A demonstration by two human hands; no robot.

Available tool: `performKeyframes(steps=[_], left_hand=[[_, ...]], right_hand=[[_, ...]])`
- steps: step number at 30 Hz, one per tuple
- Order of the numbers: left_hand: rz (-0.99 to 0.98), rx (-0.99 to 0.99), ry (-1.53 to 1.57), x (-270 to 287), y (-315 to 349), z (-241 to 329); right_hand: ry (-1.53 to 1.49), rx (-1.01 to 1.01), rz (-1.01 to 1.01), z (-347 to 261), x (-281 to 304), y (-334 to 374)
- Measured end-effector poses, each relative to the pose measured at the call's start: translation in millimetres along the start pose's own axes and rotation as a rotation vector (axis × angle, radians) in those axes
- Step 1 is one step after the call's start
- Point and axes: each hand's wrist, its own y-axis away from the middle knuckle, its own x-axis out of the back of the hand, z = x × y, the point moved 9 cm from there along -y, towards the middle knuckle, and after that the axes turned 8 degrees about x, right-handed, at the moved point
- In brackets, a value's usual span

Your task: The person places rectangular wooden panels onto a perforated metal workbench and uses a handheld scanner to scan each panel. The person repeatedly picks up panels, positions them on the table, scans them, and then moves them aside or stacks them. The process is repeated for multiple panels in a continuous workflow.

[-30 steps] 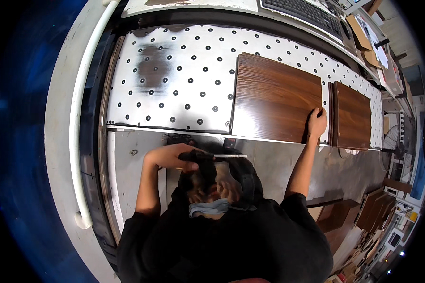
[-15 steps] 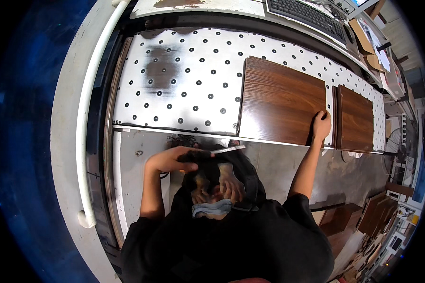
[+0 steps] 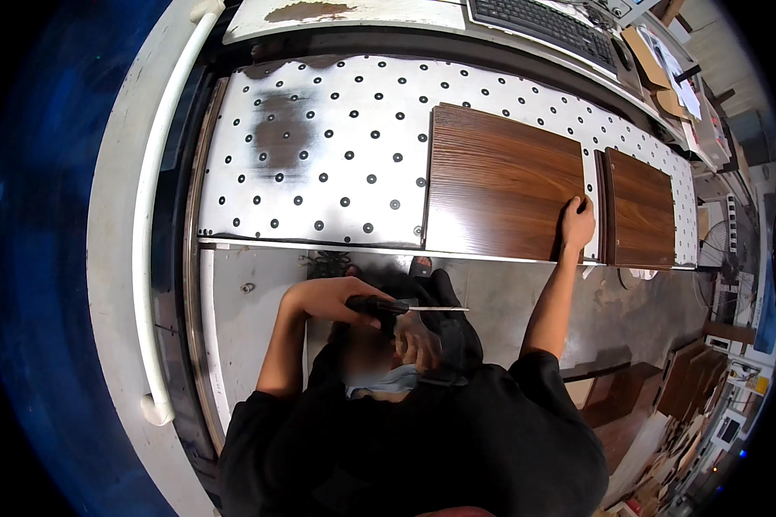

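Observation:
My left hand [image 3: 326,300] is closed round the black handle of a tool [image 3: 440,308] with a thin, straight metal blade. It is held in front of my body, short of the table's near edge, the blade pointing right and seen nearly edge-on. With my right hand [image 3: 579,226] I grip the right edge of a dark brown wood-grain panel [image 3: 504,185], close to its near corner; some fingers are hidden. The panel lies flat on a white tabletop [image 3: 319,202] dotted with black round spots. Right of it, across a narrow gap, lies another brown panel [image 3: 642,211].
A white rail [image 3: 153,215] curves along the left side. Behind the tabletop, a raised white shelf holds a black keyboard [image 3: 543,34], a mouse [image 3: 622,55] and an open cardboard box [image 3: 655,73]. More brown boards [image 3: 690,383] stand below right, above the grey floor [image 3: 509,297].
The tool in my left hand has dropped lower and moved right, its blade turning from a slight upward slant to nearly level. My right hand stays on the panel's edge. The whole view shifts slightly.

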Motion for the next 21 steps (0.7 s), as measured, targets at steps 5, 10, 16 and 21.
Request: performKeyframes(steps=[5, 10, 16, 21], left_hand=[[-0.005, -0.029, -0.029, 7, -2, 9], [0.135, -0.067, 0.064, 13, -11, 11], [0.346, -0.004, 0.241, 25, -26, -6], [0.323, -0.020, 0.285, 26, -22, -2]], right_hand=[[-0.043, -0.030, -0.013, -1, 2, 1], [-0.060, -0.052, -0.038, -5, 3, 1], [-0.409, 0.050, 0.174, -6, 17, 9], [-0.552, 0.092, 0.211, -24, 33, 31]])
